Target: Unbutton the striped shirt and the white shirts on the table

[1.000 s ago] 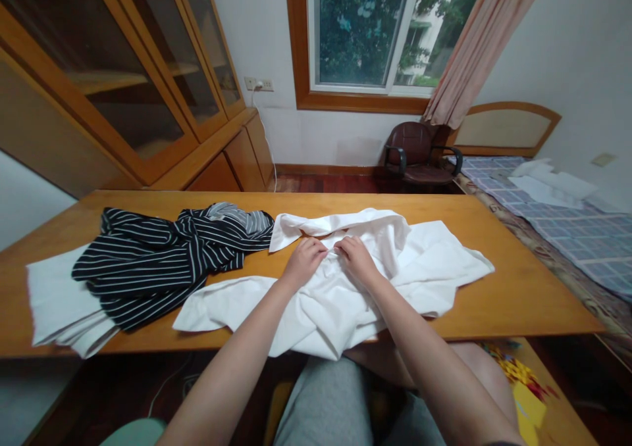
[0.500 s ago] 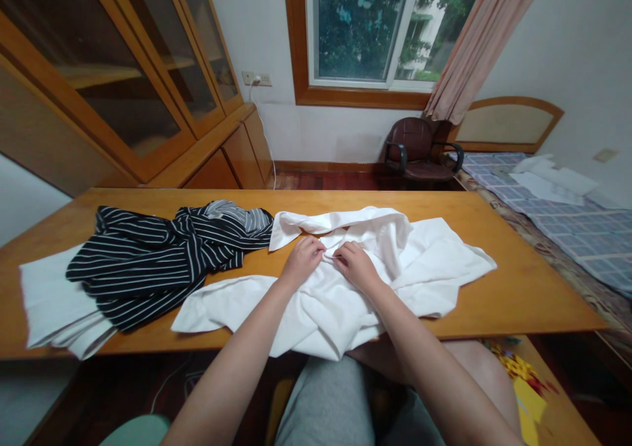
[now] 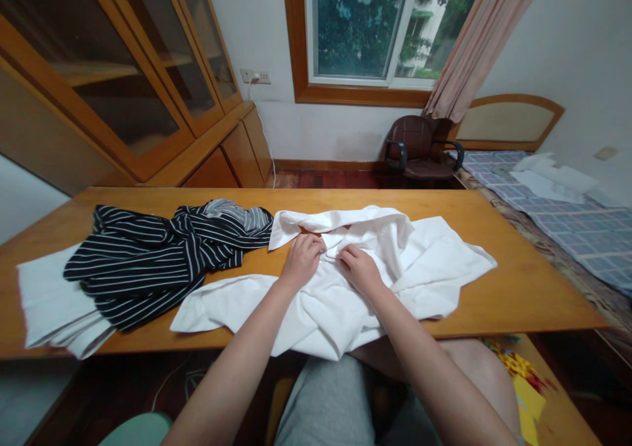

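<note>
A crumpled white shirt (image 3: pixel 316 311) lies spread over the wooden table, sleeve-like parts reaching out to the left and along the back. My left hand (image 3: pixel 303 262) rests at its upper middle, fingers bent and pinching the cloth. Close by on the right, my right hand (image 3: pixel 359 270) has curled fingers gripping the same cloth, a small gap separating the two hands. What exactly lies between the fingertips is too small to make out. To the left is a bunched black-and-white striped garment (image 3: pixel 148 252), partly covering a folded white cloth (image 3: pixel 47 301).
The wooden table (image 3: pixel 523 288) spans the view. Beyond it stand a glass-fronted cabinet (image 3: pixel 162 117), a brown armchair (image 3: pixel 412 147) under the window and a bed (image 3: pixel 557 202). A pale green round stool top (image 3: pixel 138 431) shows below left, yellow and red items (image 3: pixel 523 373) below right.
My right hand has shifted slightly right, widening the gap between my hands. My left hand has moved a little up, and the shirt lies nearly the same.
</note>
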Tool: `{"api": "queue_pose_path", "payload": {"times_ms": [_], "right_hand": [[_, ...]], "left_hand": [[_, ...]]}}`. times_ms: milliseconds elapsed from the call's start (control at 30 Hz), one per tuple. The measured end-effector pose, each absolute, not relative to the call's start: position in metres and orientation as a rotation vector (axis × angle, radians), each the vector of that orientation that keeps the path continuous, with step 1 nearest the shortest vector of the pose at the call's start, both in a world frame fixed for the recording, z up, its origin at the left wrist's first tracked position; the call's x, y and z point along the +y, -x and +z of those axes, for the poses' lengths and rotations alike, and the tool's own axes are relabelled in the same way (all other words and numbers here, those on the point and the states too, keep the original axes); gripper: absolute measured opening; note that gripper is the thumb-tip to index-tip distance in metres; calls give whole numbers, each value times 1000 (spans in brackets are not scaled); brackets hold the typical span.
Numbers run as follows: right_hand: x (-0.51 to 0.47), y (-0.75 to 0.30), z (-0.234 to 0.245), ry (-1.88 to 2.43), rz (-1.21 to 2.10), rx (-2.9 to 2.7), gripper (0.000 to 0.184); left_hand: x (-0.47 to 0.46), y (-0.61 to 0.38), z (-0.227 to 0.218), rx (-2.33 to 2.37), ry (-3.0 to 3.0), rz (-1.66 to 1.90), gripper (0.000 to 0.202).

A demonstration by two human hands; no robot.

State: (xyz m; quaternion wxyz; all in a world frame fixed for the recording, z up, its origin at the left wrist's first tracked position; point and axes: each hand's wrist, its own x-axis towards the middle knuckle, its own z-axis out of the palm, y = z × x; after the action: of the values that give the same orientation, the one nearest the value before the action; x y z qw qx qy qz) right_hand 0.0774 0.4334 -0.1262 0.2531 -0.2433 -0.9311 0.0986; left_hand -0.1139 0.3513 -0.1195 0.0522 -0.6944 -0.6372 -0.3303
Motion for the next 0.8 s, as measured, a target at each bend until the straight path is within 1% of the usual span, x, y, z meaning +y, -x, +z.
{"api": "queue_pose_path", "payload": {"times_ms": [133,300,600,800], "right_hand": [[433,-79,-124,649,296,-2464,17],[433,-78,-128,599,344,-2397,19],[434,-77,-133,447,345,-2474,18],[433,-75,-127,390,391,-2508,17]], "left_hand": [[349,111,-116,-1912,2082,-937,10],[349,111,-118,-1893,2184,-885,12],[352,112,-121,-2042,2212,-1120,17],[358,117,-127,-2160,2260,-1225,14]]}}
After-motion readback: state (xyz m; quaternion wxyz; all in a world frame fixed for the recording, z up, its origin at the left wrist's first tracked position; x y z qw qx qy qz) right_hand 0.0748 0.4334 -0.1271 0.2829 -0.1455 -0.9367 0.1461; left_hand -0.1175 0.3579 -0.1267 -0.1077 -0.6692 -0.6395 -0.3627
